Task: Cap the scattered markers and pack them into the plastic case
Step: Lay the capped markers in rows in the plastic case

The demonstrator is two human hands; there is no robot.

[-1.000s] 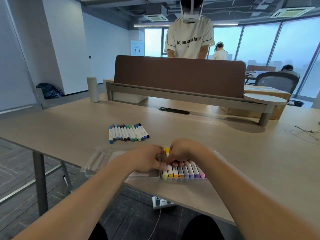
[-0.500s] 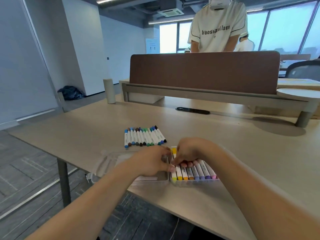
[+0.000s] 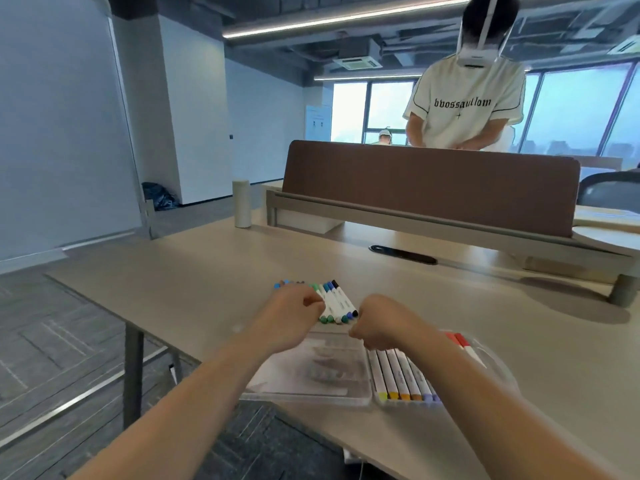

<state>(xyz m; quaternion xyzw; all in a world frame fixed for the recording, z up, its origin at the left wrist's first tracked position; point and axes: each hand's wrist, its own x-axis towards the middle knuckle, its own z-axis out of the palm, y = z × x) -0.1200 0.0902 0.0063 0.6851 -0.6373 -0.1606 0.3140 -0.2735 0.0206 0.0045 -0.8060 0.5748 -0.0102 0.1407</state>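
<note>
Several loose capped markers [image 3: 337, 303] lie side by side on the table beyond the case. My left hand [image 3: 294, 315] lies over the left part of that row with its fingers curled onto the markers, hiding them. My right hand [image 3: 379, 323] is a curled fist at the row's near right end, with nothing visible inside it. The clear plastic case [image 3: 311, 393] lies open at the table's near edge. Its left half is bare, and its right half holds a row of packed markers [image 3: 401, 375] with yellow, orange and purple caps. My right forearm hides part of them.
The beige table [image 3: 207, 289] has its front edge right below the case. A black cable slot [image 3: 403, 254] and a brown divider panel [image 3: 429, 188] stand behind. A pale cylinder [image 3: 241, 204] stands at the back left. A person in a white shirt [image 3: 464, 109] stands beyond the divider.
Both hands left the packed markers in the case and moved forward to the loose row. The left hand now covers its left part. The camera view tilted up and left.
</note>
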